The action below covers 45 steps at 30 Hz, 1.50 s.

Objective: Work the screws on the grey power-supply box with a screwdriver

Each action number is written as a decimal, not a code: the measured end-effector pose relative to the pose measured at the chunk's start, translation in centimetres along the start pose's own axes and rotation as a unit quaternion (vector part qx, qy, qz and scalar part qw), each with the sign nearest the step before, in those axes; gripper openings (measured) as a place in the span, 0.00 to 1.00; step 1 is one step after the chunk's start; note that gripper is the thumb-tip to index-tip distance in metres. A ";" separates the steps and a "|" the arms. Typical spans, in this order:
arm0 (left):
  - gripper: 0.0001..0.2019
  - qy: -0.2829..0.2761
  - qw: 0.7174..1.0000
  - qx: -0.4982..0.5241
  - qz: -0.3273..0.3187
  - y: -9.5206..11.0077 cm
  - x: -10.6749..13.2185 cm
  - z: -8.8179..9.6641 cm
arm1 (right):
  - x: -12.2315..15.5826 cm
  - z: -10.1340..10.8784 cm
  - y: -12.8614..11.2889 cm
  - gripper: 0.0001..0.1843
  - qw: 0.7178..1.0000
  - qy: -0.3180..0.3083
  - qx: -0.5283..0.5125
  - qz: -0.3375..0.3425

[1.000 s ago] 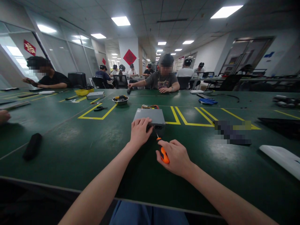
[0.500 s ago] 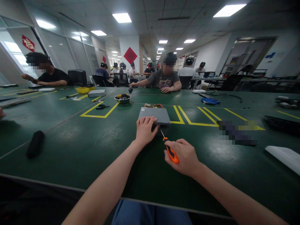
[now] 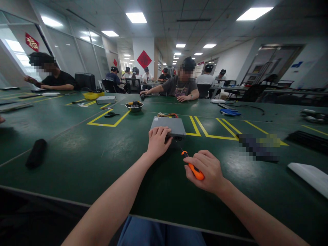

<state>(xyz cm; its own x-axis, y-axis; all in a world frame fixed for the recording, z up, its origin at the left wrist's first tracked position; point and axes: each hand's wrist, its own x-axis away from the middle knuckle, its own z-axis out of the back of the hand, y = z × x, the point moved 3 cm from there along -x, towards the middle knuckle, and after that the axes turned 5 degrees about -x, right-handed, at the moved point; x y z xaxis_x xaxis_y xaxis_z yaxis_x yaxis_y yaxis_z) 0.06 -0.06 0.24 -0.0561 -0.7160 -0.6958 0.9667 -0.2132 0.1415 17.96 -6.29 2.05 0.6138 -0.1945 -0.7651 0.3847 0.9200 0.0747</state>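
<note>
A flat grey metal box [image 3: 171, 125] with coloured wires at its far end lies on the green table [image 3: 77, 153] in front of me. My left hand [image 3: 157, 140] rests on the box's near left corner, fingers curled over its edge. To the right and nearer to me, my right hand [image 3: 206, 171] is closed round an orange-handled screwdriver [image 3: 193, 167]. Its thin tip points up and left toward the box's near face, a short gap away.
A black oblong object [image 3: 36, 152] lies at the left. A metal bowl [image 3: 134, 107] with tools, scissors [image 3: 110, 115] and yellow floor-tape lines sit beyond the box. A white flat item [image 3: 309, 173] lies at the right. A person [image 3: 181, 85] sits opposite; others work at the left and behind.
My right hand has drawn the screwdriver back to the right and away from the box's near face. My left hand has stayed on the box.
</note>
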 end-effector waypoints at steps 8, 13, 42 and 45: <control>0.16 -0.019 1.000 0.002 -0.015 -0.1 0.1 0.3 | 0.8 1.4 1.5 0.05 0.999 0.025 -0.001 -0.045; 0.16 -0.025 1.000 0.000 -0.019 0.0 0.1 0.4 | 0.7 1.3 1.6 0.05 0.998 0.031 0.013 -0.048; 0.17 -0.015 0.999 0.008 -0.043 -0.2 0.2 0.4 | 1.0 1.9 0.2 0.08 0.983 0.003 0.177 -0.048; 0.17 -0.012 0.999 0.010 -0.046 -0.3 0.2 0.4 | 0.8 1.9 0.0 0.11 0.978 -0.020 0.205 -0.031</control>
<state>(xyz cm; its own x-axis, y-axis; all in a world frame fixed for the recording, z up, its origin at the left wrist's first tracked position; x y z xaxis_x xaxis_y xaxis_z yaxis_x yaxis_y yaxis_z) -0.32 -0.42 0.36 -0.1504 -0.7089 -0.6891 0.9522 -0.2912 0.0918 19.81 -7.14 2.64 0.6037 -0.2671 -0.7511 0.6619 0.6930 0.2856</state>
